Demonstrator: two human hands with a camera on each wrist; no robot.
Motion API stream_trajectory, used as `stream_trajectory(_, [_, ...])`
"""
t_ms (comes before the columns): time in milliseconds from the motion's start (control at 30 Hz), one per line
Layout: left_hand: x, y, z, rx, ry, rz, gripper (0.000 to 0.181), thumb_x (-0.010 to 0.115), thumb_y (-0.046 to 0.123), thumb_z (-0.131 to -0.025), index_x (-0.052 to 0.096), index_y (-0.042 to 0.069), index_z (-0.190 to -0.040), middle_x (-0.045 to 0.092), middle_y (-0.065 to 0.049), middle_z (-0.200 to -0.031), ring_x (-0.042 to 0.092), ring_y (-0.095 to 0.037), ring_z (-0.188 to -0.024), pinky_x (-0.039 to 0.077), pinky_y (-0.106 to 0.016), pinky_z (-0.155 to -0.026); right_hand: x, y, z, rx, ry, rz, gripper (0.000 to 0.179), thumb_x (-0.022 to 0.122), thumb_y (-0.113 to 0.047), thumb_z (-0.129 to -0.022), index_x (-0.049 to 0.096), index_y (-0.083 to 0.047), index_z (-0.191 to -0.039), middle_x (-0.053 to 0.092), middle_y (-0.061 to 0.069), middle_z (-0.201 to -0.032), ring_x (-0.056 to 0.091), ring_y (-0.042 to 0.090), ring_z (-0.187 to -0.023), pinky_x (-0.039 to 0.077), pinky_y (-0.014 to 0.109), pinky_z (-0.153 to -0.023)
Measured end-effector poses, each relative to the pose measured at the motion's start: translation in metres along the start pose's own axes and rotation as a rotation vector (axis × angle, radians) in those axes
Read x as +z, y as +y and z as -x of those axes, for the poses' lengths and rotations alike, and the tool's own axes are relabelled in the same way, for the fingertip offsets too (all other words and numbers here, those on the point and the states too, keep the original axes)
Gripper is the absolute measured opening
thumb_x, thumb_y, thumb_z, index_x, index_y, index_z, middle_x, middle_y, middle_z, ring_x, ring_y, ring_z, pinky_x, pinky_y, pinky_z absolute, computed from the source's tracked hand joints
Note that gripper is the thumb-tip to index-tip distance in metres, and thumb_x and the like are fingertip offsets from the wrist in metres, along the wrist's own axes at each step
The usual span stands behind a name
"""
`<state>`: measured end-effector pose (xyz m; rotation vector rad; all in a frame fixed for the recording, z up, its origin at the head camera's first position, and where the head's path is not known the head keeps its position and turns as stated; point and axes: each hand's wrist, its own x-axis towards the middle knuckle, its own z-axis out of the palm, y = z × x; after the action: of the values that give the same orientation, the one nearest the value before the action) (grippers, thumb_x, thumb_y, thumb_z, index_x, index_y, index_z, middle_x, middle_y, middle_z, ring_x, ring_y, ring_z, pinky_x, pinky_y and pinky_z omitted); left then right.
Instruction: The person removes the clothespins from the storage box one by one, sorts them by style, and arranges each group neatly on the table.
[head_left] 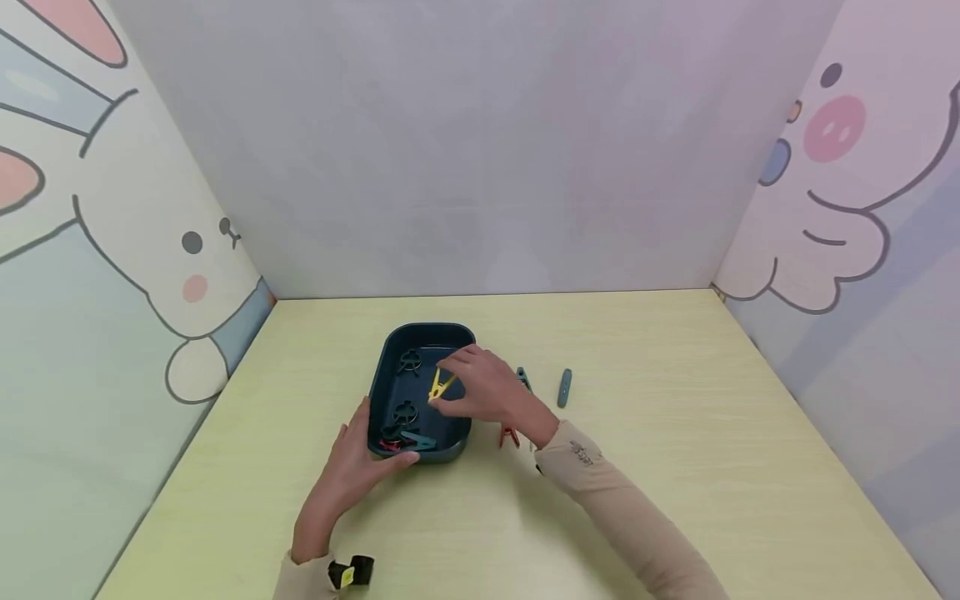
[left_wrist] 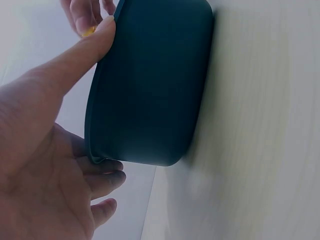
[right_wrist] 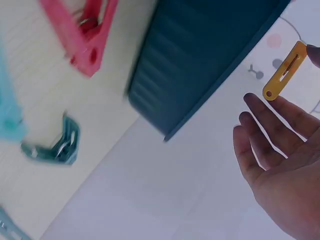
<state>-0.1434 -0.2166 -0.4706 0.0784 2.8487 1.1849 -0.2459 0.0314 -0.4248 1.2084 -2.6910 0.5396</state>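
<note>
A dark blue plastic tray (head_left: 463, 450) stands on the table. My left hand (head_left: 354, 458) holds its near left corner, thumb on the front rim and fingers along the left side. Above the tray, my right hand (head_left: 483, 387) pinches a yellow clothespin (head_left: 441, 385) between thumb and fingertips. The clothespin (right_wrist: 284, 72) shows edge-on in the right wrist view, its wire spring visible. Inside the tray lie a teal clothespin (head_left: 417, 441), a red clothespin (head_left: 390, 446) partly hidden by the near wall, and dark clips with rings (head_left: 405, 412).
Right of the tray, a red clothespin (head_left: 509, 435) and a dark green clip (head_left: 523, 378) lie partly behind my right forearm. Farther right lies a narrow teal clothespin (head_left: 565, 388). Walls with cartoon animals border the table (head_left: 675, 375). A black strap (head_left: 362, 571) is by my left cuff.
</note>
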Motion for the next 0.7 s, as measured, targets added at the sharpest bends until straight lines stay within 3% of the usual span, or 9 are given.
stream_trajectory(433, [0.001, 0.000, 0.001, 0.039, 0.019, 0.029, 0.120, 0.086, 0.043, -0.084, 0.008, -0.002, -0.164, 0.014, -0.029, -0.167, 0.016, -0.051, -0.152, 0.002, -0.068, -0.121, -0.021, 0.033, 0.055, 0.074, 0.033, -0.016, 0.056, 0.076, -0.044, -0.091, 0.070, -0.005, -0.130, 0.069, 0.010, -0.127, 0.058, 0.030, -0.123, 0.052, 0.048, -0.101])
stream_trajectory(700, [-0.001, 0.000, 0.001, 0.021, 0.003, 0.028, 0.122, 0.085, 0.045, -0.084, 0.006, -0.003, -0.163, 0.012, -0.030, -0.168, 0.015, -0.051, -0.152, 0.002, -0.067, -0.121, -0.028, 0.050, 0.089, 0.107, 0.059, 0.021, 0.054, 0.081, -0.041, -0.089, 0.071, -0.003, -0.126, 0.069, 0.011, -0.124, 0.061, 0.032, -0.119, 0.055, 0.050, -0.095])
